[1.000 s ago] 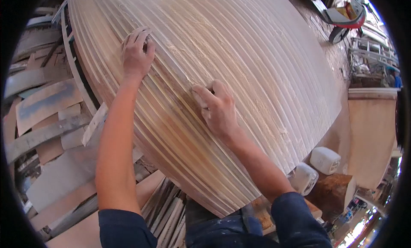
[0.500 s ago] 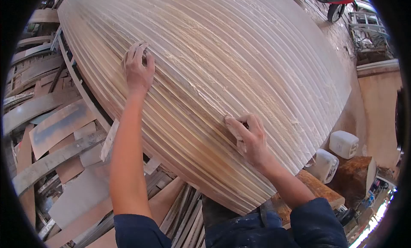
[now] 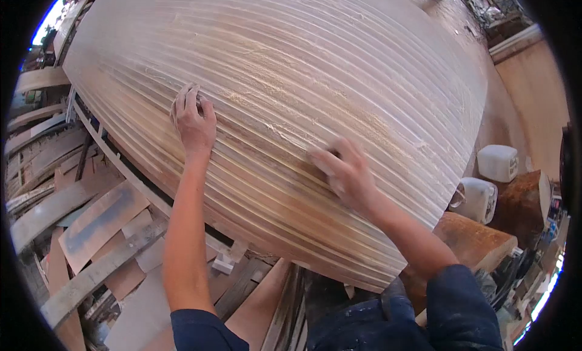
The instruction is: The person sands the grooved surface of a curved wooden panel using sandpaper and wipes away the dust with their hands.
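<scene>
The big ridged board [image 3: 273,105] in the middle looks stiff and heavy, best held by its edges. My left hand [image 3: 194,111] curls on it, my right hand [image 3: 344,169] bunches; I can't tell if they're holding anything.

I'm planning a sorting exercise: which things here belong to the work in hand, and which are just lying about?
In the work:
ridged curved panel
left hand, on it
right hand, curled at its ridges

Apparently lying about:
two white plastic jerrycans
brown timber block
blue-smudged board
</scene>
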Demonstrator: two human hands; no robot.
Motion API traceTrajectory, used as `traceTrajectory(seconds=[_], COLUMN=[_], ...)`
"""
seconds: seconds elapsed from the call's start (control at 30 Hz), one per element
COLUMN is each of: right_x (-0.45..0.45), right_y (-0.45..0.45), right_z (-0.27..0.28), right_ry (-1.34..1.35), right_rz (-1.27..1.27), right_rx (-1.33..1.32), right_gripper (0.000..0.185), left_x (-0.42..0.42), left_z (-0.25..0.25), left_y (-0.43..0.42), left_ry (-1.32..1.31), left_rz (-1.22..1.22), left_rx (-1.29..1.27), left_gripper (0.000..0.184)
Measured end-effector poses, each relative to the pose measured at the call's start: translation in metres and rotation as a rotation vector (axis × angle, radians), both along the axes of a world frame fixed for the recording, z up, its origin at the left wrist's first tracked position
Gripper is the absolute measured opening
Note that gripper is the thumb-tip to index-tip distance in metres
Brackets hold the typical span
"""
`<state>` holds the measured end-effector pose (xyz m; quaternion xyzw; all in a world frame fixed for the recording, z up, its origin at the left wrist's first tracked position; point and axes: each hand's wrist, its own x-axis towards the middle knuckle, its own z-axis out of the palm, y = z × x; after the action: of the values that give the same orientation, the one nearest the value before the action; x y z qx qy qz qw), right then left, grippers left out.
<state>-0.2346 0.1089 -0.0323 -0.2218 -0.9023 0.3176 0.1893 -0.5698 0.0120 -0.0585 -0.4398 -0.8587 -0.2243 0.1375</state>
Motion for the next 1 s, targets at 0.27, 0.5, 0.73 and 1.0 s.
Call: traceTrajectory(seconds=[0.27,0.5,0.73,1.0], right_x=[-0.134,-0.004,0.040,0.077], right_y=[-0.067,-0.098,-0.107,-0.032], right_z=[0.044,0.102,0.123,0.091], right_ry=[0.536,0.360,0.144,0.023], right_rz=[0.062,0.168,-0.021,-0.192], right_rx=[-0.241,-0.910,-1.423,-0.425], right_gripper=[0.037,0.044,0.035,0.038], left_x=[0.030,0.293,0.393,0.096], left_z=[-0.010,-0.004,0.028,0.022], left_y=[-0.029,-0.022,-0.018,-0.019], left_ry=[0.358,-0.227,-0.408,0.036], left_rz=[-0.348,-0.628,-0.904,-0.431], left_rx=[-0.083,-0.055,-0.101,-0.122], left_gripper=[0.045,0.046,0.057,0.029])
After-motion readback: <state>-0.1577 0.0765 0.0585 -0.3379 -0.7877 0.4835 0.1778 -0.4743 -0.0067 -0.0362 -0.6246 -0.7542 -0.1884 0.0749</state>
